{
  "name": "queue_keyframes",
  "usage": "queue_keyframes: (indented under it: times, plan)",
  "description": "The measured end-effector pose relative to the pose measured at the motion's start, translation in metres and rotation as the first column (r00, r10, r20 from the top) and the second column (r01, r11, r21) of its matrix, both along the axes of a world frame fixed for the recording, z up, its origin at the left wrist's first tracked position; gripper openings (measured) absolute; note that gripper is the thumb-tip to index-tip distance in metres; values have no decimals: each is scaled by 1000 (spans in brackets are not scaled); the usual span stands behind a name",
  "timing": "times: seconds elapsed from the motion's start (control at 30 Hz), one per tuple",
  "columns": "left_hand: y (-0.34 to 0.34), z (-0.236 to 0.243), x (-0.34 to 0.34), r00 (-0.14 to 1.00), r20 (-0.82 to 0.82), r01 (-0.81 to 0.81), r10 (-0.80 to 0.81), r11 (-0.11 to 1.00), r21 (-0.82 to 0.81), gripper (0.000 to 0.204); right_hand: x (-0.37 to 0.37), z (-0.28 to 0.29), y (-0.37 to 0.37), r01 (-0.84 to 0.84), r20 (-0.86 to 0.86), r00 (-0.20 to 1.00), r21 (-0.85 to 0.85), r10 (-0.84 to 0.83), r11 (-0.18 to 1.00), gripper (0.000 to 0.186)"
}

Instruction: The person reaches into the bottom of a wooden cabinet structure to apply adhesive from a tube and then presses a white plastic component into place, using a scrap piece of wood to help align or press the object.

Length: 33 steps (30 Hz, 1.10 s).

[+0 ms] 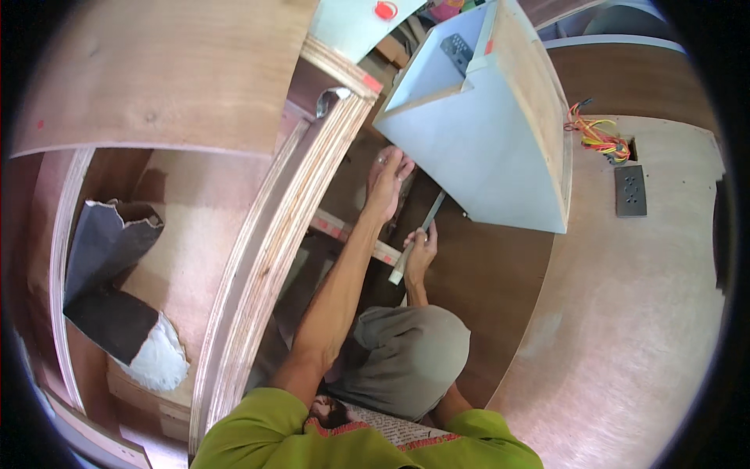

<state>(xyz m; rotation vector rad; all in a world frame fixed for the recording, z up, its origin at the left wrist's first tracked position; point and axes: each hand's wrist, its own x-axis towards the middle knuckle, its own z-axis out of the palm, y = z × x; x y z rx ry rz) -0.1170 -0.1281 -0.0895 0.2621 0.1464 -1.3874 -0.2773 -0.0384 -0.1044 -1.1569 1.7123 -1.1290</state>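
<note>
My left hand [385, 184] is raised at the lower left corner of a pale blue, wedge-shaped cabinet box [476, 148]. Its fingers are loosely bent and apart, close to the box's lower edge, and nothing shows in them; I cannot tell whether they touch it. Lower and to the right, my right hand [422, 246] is closed around a long, thin flat strip [398, 273]. The strip slants up to the right, a pale end below the hand and a greyer length above it. Its upper end goes out of sight beneath the box.
A layered plywood frame [273, 234] rises on my left, beside an open compartment with a torn dark sheet [109, 250]. To the right, a curved wooden panel [625, 313] carries a black socket plate [631, 191] and loose coloured wires [601, 141]. My grey-clad knee [426, 352] is below the hands.
</note>
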Motion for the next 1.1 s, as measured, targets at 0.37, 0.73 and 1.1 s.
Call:
queue_keyframes:
  times: [0.37, 0.73, 1.1]
  plan:
    - [-6, -5, 11, 992, 126, 32, -26, 998, -45, 19, -3, -5, 2, 13, 44, 999, -34, -11, 999, 52]
    - [-8, -17, 24, 971, 189, 180, -145, 966, -186, 18, -4, -6, 3, 19, 43, 999, -17, -19, 1000, 52]
    - [-9, -19, 24, 971, 201, 158, -127, 977, -144, 16, -10, -10, -2, 7, 59, 998, -10, -7, 1000, 51]
